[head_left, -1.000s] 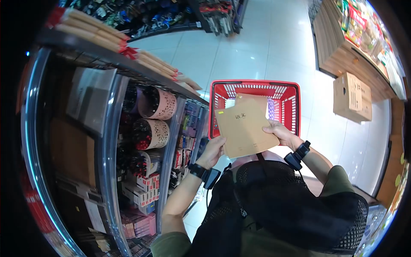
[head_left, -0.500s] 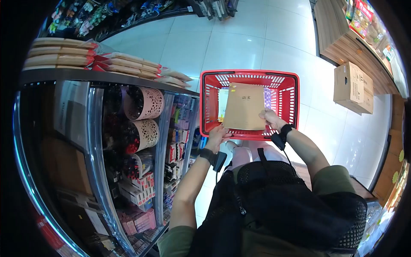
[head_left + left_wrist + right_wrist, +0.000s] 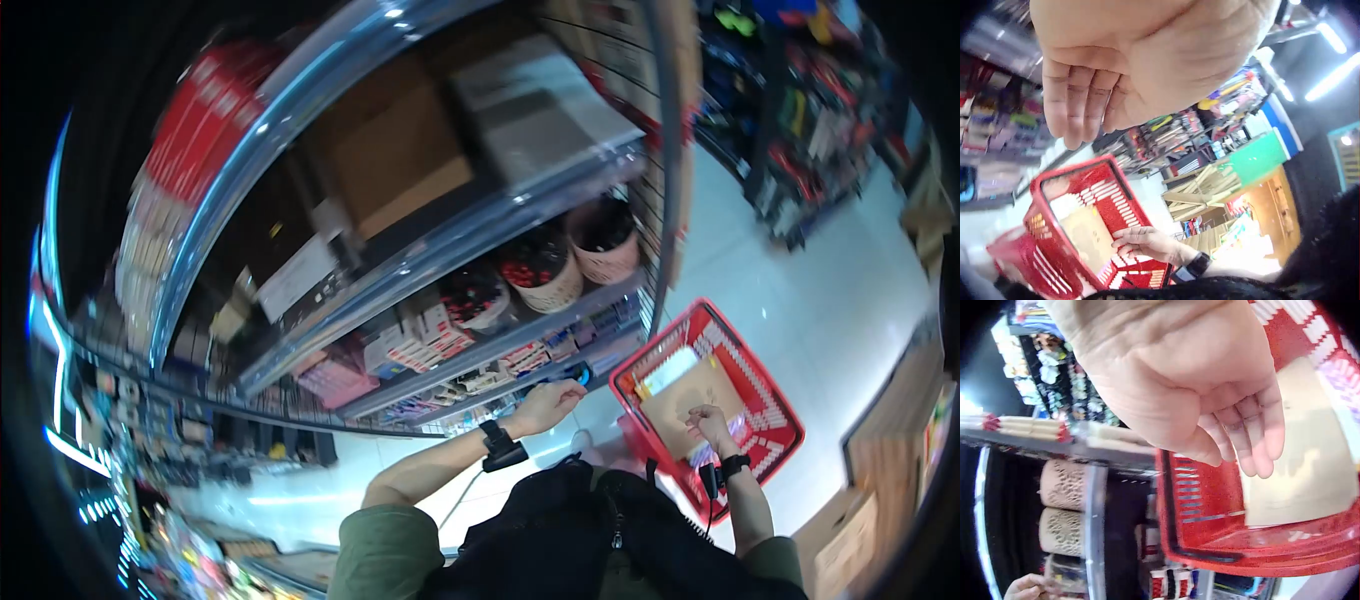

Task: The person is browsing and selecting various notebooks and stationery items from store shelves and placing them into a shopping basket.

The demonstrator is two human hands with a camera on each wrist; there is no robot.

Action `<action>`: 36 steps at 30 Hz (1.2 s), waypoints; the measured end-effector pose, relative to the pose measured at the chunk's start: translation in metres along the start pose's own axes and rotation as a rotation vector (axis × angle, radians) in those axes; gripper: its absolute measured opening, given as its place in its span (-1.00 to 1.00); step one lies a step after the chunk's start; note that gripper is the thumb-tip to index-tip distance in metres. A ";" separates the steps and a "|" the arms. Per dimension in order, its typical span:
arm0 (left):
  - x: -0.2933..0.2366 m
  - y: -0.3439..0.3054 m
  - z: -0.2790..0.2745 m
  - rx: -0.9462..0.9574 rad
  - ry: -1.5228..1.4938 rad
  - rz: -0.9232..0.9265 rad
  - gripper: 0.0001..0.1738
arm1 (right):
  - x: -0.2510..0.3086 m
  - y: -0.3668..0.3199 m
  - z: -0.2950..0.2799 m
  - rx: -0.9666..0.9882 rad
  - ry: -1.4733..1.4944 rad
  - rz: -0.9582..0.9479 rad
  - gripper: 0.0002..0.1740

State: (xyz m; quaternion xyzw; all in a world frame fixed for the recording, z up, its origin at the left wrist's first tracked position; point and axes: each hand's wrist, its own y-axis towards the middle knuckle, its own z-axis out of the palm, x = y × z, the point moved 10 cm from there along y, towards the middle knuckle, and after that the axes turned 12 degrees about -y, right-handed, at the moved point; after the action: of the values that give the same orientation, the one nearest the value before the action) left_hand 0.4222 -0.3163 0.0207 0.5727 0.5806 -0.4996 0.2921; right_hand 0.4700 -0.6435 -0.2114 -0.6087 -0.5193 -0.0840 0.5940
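Note:
A tan paper-covered notebook [image 3: 672, 412] with dark print lies in the red shopping basket [image 3: 772, 392], on top of a pale item and a purple-patterned one. My right hand [image 3: 710, 426] is over the notebook with its fingers loosely bent and nothing in them. In the right wrist view, the fingertips [image 3: 1264, 467] overlap the edge of the notebook [image 3: 1310, 456]. My left hand [image 3: 548, 406] is outside the basket, to its left and in front of the lower shelves. The left wrist view shows that palm [image 3: 1147, 69] bare, its fingers extended and slightly bent.
A shelving unit [image 3: 420, 270] rises on the left, with lattice-patterned cups [image 3: 555, 290], white-and-red boxes [image 3: 430, 340] and pink packs [image 3: 335, 382]. A cardboard box [image 3: 845, 540] sits on the floor at lower right. Goods hang on a rack [image 3: 815, 130] at the far right.
Both hands have let go of the notebook, which was lowered into the basket. The left hand has moved away to the left. The head view has swung left toward the shelves.

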 end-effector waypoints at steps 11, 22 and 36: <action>-0.258 -0.108 -0.207 -0.690 0.840 0.762 -0.79 | 0.568 -0.204 0.046 0.039 -0.423 -1.252 -0.68; -0.226 -0.076 -0.309 -0.674 1.338 0.263 -0.68 | 0.749 -0.133 0.127 -0.495 -1.120 -1.120 -0.48; -0.221 -0.074 -0.309 -0.687 1.273 0.400 -0.65 | 0.760 -0.116 0.100 -0.585 -0.643 -1.470 -0.73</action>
State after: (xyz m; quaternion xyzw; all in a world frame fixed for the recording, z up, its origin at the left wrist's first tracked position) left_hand 0.4619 -0.1052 0.3425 0.7223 0.6455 0.2000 0.1475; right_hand 0.6738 -0.1863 0.3810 -0.2402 -0.8831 -0.4019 0.0313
